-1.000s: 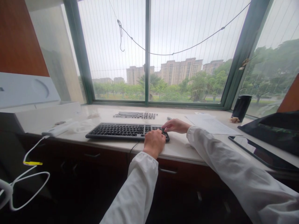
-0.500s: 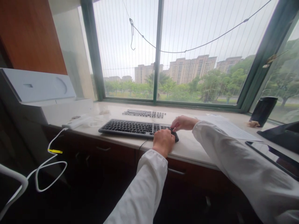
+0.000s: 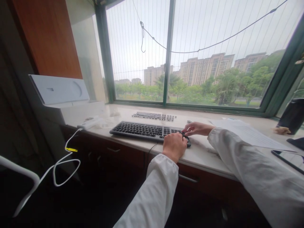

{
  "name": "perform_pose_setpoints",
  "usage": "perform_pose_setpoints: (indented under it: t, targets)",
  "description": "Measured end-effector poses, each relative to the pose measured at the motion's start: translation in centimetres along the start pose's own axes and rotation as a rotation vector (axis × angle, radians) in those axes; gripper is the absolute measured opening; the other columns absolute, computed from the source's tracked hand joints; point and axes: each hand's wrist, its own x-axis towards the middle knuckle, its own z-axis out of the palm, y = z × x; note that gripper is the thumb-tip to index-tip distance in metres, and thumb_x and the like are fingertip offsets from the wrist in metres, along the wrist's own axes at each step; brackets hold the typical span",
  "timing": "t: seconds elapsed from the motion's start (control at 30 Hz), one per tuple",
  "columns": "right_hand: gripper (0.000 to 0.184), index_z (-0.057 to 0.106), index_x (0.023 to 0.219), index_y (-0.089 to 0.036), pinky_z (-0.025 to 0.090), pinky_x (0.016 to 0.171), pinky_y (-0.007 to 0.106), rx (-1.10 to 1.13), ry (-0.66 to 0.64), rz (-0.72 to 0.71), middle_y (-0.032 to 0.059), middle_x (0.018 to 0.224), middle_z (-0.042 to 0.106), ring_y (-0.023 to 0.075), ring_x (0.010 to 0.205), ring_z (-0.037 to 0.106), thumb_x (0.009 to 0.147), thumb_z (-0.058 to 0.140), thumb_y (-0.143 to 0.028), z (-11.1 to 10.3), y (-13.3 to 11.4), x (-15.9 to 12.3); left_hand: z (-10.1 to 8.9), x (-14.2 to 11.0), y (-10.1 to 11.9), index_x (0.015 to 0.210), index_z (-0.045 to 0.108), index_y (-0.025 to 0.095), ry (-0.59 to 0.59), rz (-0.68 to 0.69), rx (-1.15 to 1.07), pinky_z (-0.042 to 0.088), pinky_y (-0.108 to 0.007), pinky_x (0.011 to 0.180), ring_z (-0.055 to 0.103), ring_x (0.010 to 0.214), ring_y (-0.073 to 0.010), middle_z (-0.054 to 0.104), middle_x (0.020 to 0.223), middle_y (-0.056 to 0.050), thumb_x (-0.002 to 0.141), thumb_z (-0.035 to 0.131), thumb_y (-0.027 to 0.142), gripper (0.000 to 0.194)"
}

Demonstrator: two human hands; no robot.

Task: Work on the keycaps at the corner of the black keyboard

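Note:
A black keyboard [image 3: 140, 130] lies on the pale countertop with its right end beneath both hands. My left hand [image 3: 175, 146] is curled over the front edge near that right end, its fingertips on the far side and partly hidden. From the right, my right hand [image 3: 197, 128] reaches to the keyboard's right-hand keys, thumb and fingers brought together at them. What sits between those fingertips is too small to make out. Behind the keyboard, several loose keycaps [image 3: 152, 116] are laid out in rows.
An opened white box [image 3: 63, 91] stands at the left, near a white power strip [image 3: 89, 123] with its cable hanging over the edge. Paper sheets [image 3: 249, 133], a dark phone-like slab [image 3: 289, 160] and a black cylinder [image 3: 292, 115] are at the right. A window rises behind the counter.
The whole view has shifted, so the scene sits farther right. Both hands stay at the keyboard's right end; the right hand's fingers look slightly more extended over the keys.

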Motion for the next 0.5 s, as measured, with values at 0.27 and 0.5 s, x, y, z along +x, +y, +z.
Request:
perform_pose_setpoints:
  t: [0.27,0.5]
  targets:
    - [0.068,0.072,0.104,-0.012,0.049,0.075,0.032,-0.030,0.010,-0.007,0.0093,0.084,0.070,0.0206,0.079,0.064,0.059,0.074,-0.063,0.10,-0.30,-0.42,-0.03,-0.03,-0.11,0.106,0.067,0.020,-0.001,0.014,-0.030,0.049,-0.036,0.081,0.065,0.090,-0.0243,0.071,0.096,-0.009,0.089,0.042,0.049,0.042]
    - [0.067,0.074,0.101,-0.013,0.049,0.070,0.031,-0.157,0.064,-0.017,0.0113,0.084,0.072,0.0215,0.077,0.064,0.063,0.068,-0.067,0.25,-0.45,-0.07,0.12,0.06,-0.12,0.106,0.067,0.020,-0.006,0.001,-0.017,0.050,-0.035,0.081,0.065,0.090,-0.0244,0.071,0.096,-0.008,0.087,0.045,0.052,0.043]
